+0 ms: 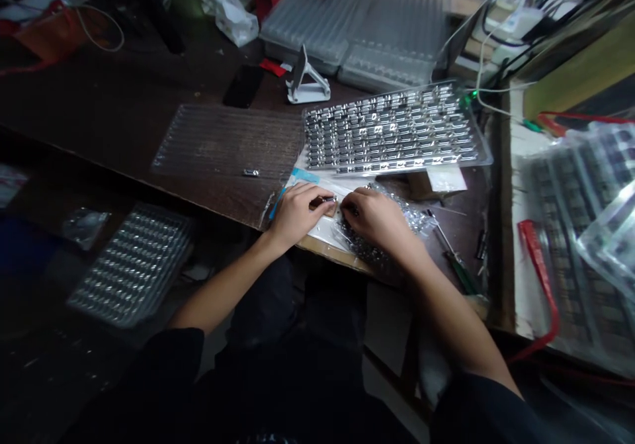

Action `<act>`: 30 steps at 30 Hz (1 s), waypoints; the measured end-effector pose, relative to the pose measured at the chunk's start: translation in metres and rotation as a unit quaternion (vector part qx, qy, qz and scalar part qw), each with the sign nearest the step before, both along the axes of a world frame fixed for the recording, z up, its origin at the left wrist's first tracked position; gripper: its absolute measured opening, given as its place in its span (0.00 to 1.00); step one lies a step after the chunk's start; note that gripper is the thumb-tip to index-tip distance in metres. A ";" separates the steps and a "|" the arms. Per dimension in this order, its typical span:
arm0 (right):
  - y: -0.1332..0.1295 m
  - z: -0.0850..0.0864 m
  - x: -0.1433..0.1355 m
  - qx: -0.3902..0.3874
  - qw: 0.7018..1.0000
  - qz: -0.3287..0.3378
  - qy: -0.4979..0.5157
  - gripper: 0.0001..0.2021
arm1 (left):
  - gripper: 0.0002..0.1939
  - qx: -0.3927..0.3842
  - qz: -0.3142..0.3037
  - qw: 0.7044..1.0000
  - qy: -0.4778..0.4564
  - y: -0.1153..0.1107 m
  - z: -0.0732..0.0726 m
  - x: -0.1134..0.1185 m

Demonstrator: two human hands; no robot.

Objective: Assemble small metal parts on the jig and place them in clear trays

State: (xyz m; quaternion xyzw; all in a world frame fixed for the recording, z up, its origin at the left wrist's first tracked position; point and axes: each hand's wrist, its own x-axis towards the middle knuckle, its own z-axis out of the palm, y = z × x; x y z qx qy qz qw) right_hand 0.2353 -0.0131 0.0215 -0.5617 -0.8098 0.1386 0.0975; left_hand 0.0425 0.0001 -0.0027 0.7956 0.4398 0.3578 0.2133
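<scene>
My left hand [296,212] pinches a small metal part [326,199] between thumb and fingertips, over a white sheet at the table's front edge. Just to the right, my right hand [378,216] has its fingers closed at the edge of a heap of small shiny parts [370,249] on clear plastic; what its fingertips hold is too small to name. Behind both hands lies a clear tray filled with rows of metal parts [391,130]. An empty-looking ribbed clear tray [228,136] is to its left, with one metal part [251,173] at its front edge.
A white stand [307,87] and a dark phone [243,87] are behind the trays. Stacked clear trays [312,17] fill the back. A green-handled screwdriver [461,272] lies at right, near a red strap [540,285]. Another filled tray [131,265] sits low at left.
</scene>
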 end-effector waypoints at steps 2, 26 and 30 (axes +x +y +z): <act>0.001 0.000 -0.001 -0.002 1.000 -0.001 0.009 0.09 | 0.03 0.002 -0.009 1.000 -0.001 0.001 -0.002 0.000; 0.012 -0.013 -0.013 0.040 0.975 0.051 0.213 0.10 | 0.06 0.029 0.026 0.994 -0.101 -0.015 -0.001 -0.027; 0.010 -0.015 -0.023 0.028 0.979 0.112 0.167 0.11 | 0.10 0.018 0.058 0.995 -0.074 -0.016 -0.002 -0.054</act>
